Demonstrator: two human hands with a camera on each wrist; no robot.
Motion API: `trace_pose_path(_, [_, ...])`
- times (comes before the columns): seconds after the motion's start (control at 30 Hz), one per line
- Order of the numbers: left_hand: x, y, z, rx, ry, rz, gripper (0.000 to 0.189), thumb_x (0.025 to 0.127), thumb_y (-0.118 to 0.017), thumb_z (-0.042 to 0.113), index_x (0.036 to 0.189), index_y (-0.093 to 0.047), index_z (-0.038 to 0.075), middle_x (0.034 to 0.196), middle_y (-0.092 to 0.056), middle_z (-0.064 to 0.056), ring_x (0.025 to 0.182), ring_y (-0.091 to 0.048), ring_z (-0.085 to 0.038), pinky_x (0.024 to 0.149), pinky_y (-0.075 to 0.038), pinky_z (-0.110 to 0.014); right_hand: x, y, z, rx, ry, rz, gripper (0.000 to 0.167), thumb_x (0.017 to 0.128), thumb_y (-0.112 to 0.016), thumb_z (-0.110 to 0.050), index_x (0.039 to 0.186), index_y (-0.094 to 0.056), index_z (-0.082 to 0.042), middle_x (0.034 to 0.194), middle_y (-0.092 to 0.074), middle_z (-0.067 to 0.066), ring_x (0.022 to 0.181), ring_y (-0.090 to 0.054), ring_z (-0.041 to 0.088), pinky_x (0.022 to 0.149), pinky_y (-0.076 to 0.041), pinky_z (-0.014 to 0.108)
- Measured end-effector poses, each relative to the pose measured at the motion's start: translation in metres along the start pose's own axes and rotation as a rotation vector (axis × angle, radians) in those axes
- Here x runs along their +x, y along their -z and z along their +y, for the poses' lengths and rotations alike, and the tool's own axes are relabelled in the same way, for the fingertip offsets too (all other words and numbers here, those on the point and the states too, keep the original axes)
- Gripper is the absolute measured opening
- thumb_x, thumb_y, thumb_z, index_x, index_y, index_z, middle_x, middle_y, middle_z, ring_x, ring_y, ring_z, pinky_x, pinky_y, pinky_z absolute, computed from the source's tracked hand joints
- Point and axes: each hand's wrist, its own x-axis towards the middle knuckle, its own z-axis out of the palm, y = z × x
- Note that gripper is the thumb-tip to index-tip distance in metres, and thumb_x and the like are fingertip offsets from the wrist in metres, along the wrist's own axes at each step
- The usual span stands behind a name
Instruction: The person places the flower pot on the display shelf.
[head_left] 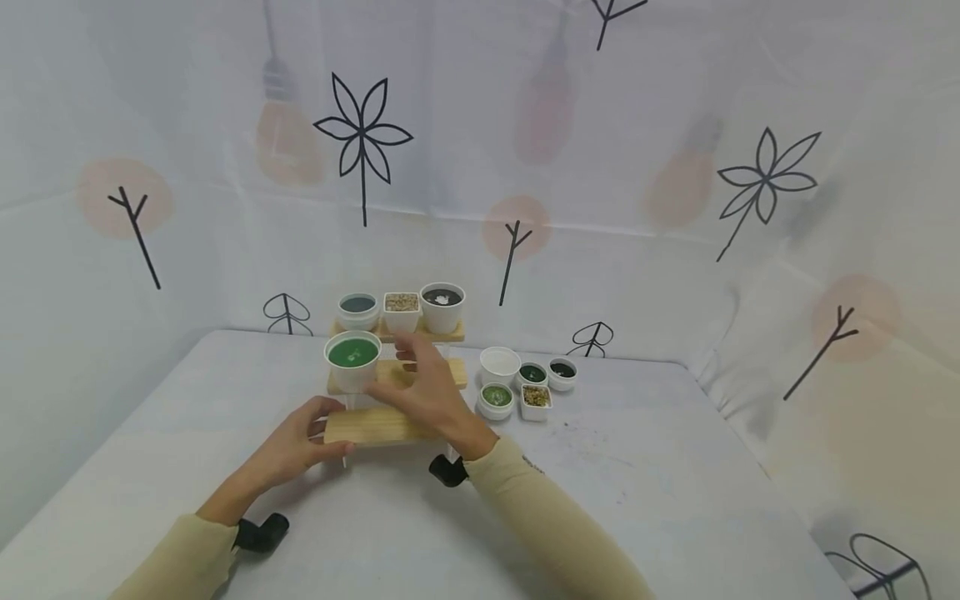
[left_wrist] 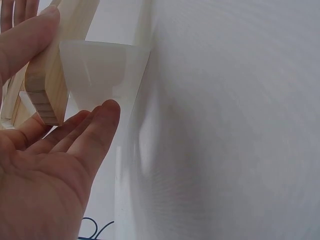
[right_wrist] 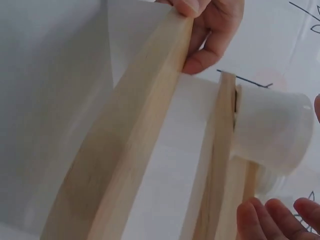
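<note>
A tiered stand with pale wooden shelves and translucent supports stands on the table. My left hand (head_left: 288, 450) holds the left end of its lowest shelf (head_left: 378, 427), thumb on the front side and fingers around the end. On the middle shelf (head_left: 459, 373), at its left, sits a white cup (head_left: 352, 379) with green contents. Just right of that cup is my right hand (head_left: 435, 400), fingers loosely bent and thumb apart; in the right wrist view a gap shows between its fingertips (right_wrist: 250, 220) and the cup's white side (right_wrist: 272, 130).
The top shelf (head_left: 453, 334) bears a round bowl (head_left: 358, 319), a square bowl of grainy bits (head_left: 402, 317) and a dark-filled cup (head_left: 442, 315). Right of the stand are several small white bowls, among them an empty-looking one (head_left: 499, 365) and a square one (head_left: 536, 404). Patterned cloth hangs behind.
</note>
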Motion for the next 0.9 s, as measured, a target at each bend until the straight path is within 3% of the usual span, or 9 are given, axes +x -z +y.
trace_pose_path(0.2, [0.001,0.000,0.002,0.026,0.014,0.004,0.080,0.076,-0.079,0.040,0.133,-0.040,0.000,0.139,-0.042,-0.026,0.125,-0.046,-0.045,0.098,-0.049,-0.045,-0.015,0.031,0.007,-0.003,0.041,0.041,0.069,0.073,-0.084,-0.024,0.129,-0.049,-0.003,0.123,-0.055,0.008,0.113,-0.055,0.026,0.095,-0.051,0.032])
trace_pose_path(0.4, [0.001,-0.001,0.002,0.026,0.032,0.005,0.083,0.074,-0.080,0.043,0.133,-0.040,0.000,0.140,-0.041,-0.026,0.125,-0.046,-0.045,0.098,-0.049,-0.045,-0.034,0.064,0.020,-0.099,0.038,0.092,0.065,0.075,-0.082,-0.024,0.128,-0.051,-0.002,0.122,-0.057,0.008,0.113,-0.056,0.023,0.093,-0.053,0.032])
trace_pose_path(0.57, [-0.001,-0.001,0.003,0.030,0.052,0.006,0.083,0.075,-0.080,0.043,0.134,-0.040,0.001,0.141,-0.041,-0.026,0.126,-0.046,-0.044,0.098,-0.049,-0.045,-0.047,0.089,0.032,-0.150,-0.010,0.109,0.064,0.077,-0.081,-0.026,0.128,-0.051,-0.002,0.123,-0.056,0.009,0.113,-0.056,0.022,0.094,-0.053,0.037])
trace_pose_path(0.9, [0.000,-0.003,0.001,0.020,0.039,0.005,0.085,0.072,-0.080,0.046,0.133,-0.041,0.001,0.140,-0.042,-0.026,0.125,-0.047,-0.044,0.097,-0.050,-0.044,-0.062,0.124,0.060,-0.186,-0.128,0.126,0.064,0.078,-0.079,-0.036,0.128,-0.050,-0.007,0.123,-0.059,0.015,0.112,-0.056,0.035,0.097,-0.049,0.050])
